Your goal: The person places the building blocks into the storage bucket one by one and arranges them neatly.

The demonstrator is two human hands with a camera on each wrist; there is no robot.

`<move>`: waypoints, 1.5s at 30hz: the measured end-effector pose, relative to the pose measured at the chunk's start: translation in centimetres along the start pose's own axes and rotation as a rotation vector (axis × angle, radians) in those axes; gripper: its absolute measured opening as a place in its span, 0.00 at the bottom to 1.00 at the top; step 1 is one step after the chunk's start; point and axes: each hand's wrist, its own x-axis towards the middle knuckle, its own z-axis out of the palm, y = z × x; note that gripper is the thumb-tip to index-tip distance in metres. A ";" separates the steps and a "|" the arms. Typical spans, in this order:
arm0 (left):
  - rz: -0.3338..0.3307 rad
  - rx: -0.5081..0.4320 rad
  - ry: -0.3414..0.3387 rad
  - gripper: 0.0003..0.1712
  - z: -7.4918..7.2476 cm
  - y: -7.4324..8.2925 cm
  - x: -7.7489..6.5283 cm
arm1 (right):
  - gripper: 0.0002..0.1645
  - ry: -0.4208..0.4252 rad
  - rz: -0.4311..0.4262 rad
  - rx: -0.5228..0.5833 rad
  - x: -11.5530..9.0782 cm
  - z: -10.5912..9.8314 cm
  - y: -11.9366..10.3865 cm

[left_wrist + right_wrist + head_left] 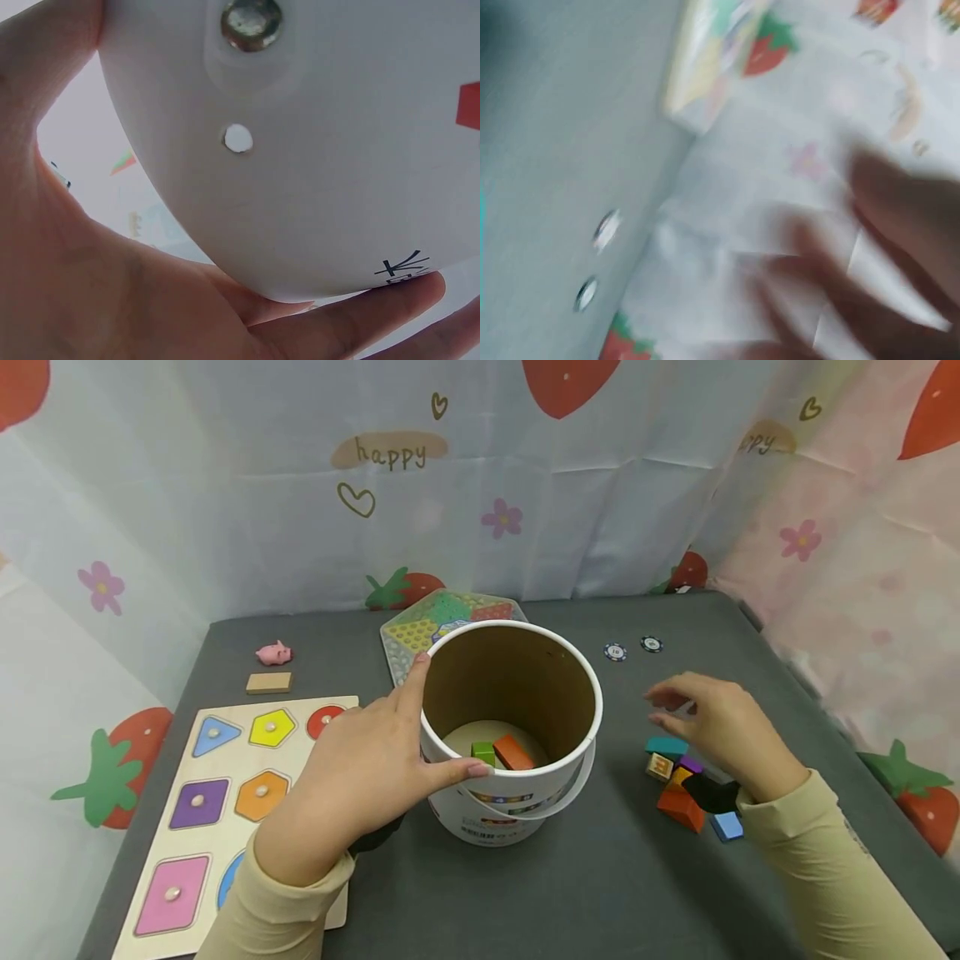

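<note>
Sitting off to my left is a puzzle board [232, 766], with a plain wooden block [268, 683] and a little pink pig [274, 653] just past its far edge. Then comes my left hand [367, 764], which grips the white bucket [465, 814]: thumb hooked at the near rim, the other fingers spread round the outside wall. The bucket stands upright in the middle of the table [630, 893], right in front of a hexagonal box [412, 635]. I'd guess it's stiff plastic, pretty light with so little in it, and smooth enough to skid if you shove it, so the rim's the place to hold; that thin handle [587, 774] just hangs down the side and looks too floppy to steady anything. Down on the bucket floor are a green block [483, 752] and an orange block [513, 752]. Further right there are two poker chips [615, 652], and near me the loose pile: a teal block [667, 747], a letter cube [660, 767], a red-orange block [681, 808], a light blue block [727, 827] and a couple more. They look like painted wood to me, so light, hard, not fragile, maybe a bit slick; pinch across two flat faces. My right hand [720, 727] hangs above them, fingers loosely bent, thumb apart from them, nothing I can see in between, though the wrist view is blurry.
</note>
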 end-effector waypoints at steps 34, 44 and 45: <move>0.005 0.008 -0.010 0.74 -0.1 0.0 -0.1 | 0.14 -0.010 0.088 -0.039 0.1 1.9 1.7; 0.009 0.025 -0.004 0.74 -0.2 0.0 -0.2 | 0.25 0.318 -0.097 -0.036 1.3 -1.2 -4.8; 0.010 0.028 -0.004 0.73 -0.2 0.0 -0.2 | 0.28 0.338 -0.112 -0.029 1.4 -1.4 -5.5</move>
